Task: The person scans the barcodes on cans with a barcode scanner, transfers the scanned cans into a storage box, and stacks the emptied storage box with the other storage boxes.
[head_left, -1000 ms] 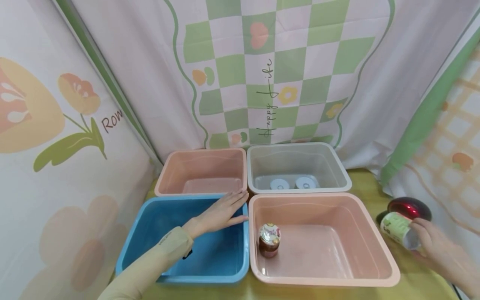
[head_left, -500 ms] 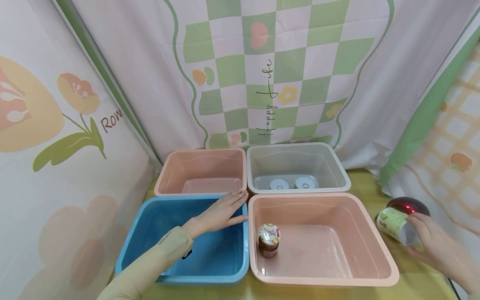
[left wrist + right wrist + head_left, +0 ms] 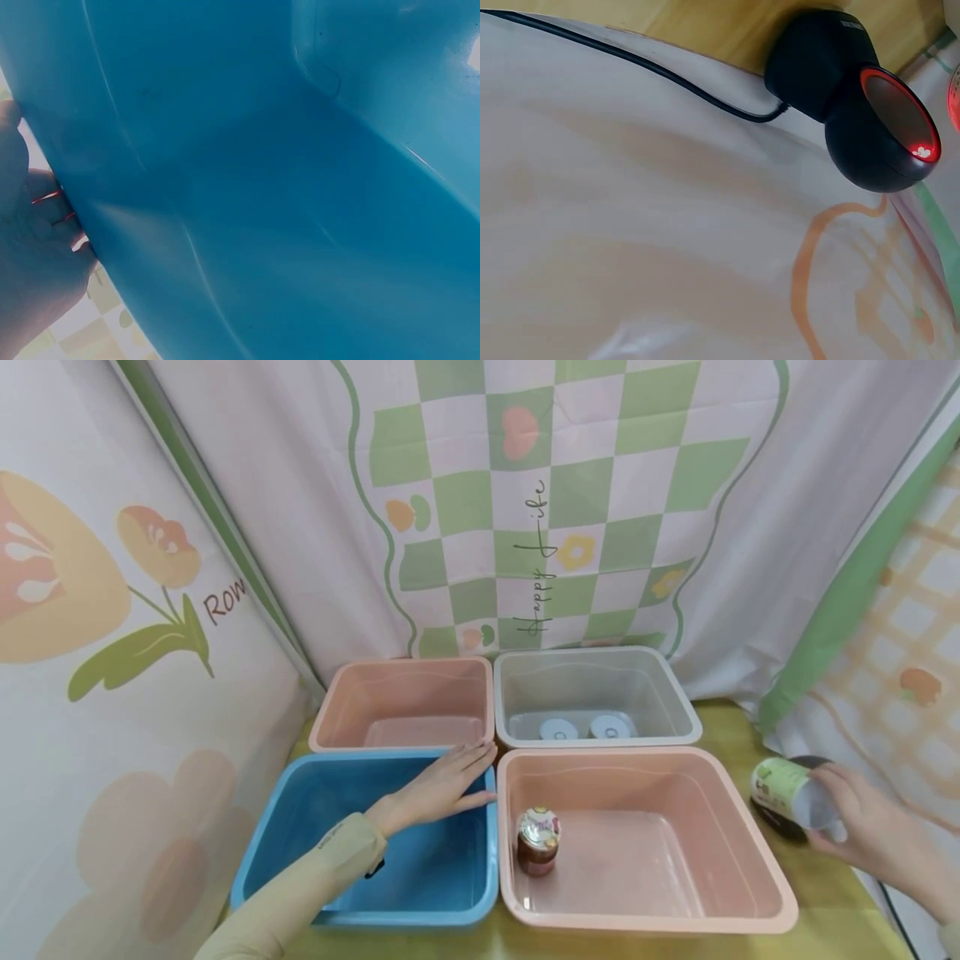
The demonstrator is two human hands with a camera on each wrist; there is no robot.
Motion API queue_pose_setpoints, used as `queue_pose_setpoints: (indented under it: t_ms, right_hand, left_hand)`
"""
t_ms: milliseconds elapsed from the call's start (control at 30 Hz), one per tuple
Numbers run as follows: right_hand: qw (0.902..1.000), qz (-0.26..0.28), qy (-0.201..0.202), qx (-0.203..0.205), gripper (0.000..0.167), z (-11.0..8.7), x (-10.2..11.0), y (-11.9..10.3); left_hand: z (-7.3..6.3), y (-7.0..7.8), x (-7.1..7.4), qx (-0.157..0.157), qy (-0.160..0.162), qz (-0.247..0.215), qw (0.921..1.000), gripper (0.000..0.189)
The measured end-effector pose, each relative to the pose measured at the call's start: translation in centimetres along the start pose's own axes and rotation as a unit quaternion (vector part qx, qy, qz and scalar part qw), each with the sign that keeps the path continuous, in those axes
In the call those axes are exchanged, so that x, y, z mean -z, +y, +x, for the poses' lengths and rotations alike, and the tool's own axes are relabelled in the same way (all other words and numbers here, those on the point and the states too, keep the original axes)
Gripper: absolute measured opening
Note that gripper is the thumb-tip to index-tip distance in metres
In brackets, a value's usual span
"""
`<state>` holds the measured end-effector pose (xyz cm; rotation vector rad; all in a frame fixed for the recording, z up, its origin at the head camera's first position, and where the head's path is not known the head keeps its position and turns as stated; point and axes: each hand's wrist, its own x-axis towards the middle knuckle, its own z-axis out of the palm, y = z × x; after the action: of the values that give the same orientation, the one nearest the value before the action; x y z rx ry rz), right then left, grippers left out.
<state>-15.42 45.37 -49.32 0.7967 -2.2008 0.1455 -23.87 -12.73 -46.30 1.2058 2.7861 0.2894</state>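
My right hand (image 3: 873, 831) grips a can with a green and white label (image 3: 780, 785) at its near end. The can lies tilted on its side in the air, overlapping a black scanner (image 3: 780, 825) in the head view. In the right wrist view the whole scanner (image 3: 877, 127) shows, with a red glowing ring round its window. My left hand (image 3: 442, 785) rests with straight fingers on the right rim of the blue bin (image 3: 375, 920). The left wrist view shows this hand (image 3: 37, 247) beside the bin's wall (image 3: 135, 262).
A pink bin (image 3: 645, 924) at front right holds a jar with a patterned lid (image 3: 538, 842). Behind it, a grey bin (image 3: 690, 727) holds two white-topped round containers (image 3: 611, 727). Another pink bin (image 3: 405, 693) stands at back left. The scanner's black cable (image 3: 652, 67) trails off.
My right hand has carried the can slightly up and left, so it now covers more of the scanner and its red light. The left hand stays in place.
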Motion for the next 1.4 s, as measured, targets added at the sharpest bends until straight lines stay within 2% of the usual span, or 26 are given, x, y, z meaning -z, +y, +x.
queue_pose_setpoints:
  t_ms: [200, 433, 600, 933, 1200, 1400]
  right_hand:
    - [0.9998, 0.004, 0.019, 0.004, 0.086, 1.3, -0.3, 0.7]
    - [0.9995, -0.032, -0.001, -0.001, 0.091, 3.6, 0.2, 1.5]
    - [0.9991, -0.043, 0.0, -0.001, 0.088, 5.4, 0.4, 1.7]
    - [0.9983, -0.049, 0.005, 0.03, 0.086, 8.9, 0.2, 2.6]
    - [0.9986, -0.015, -0.048, -0.017, 0.091, 11.4, -0.6, 2.4]
    - [0.9993, 0.006, -0.037, -0.002, 0.091, 12.8, -1.9, 2.9]
  left_hand:
    - [0.0, 0.0, 0.0, 0.002, -0.002, -0.006, 1.0, 0.077]
    - [-0.1, 0.1, 0.1, 0.002, 0.001, -0.006, 1.0, 0.077]
    - [-0.1, 0.1, 0.1, 0.003, 0.006, -0.006, 1.0, 0.077]
    - [-0.1, -0.1, -0.1, -0.001, 0.008, -0.004, 1.0, 0.076]
    - [-0.2, -0.2, 0.0, -0.006, 0.011, -0.001, 0.9999, 0.075]
    - [-0.1, -0.1, -0.1, -0.009, 0.011, -0.006, 0.9999, 0.075]
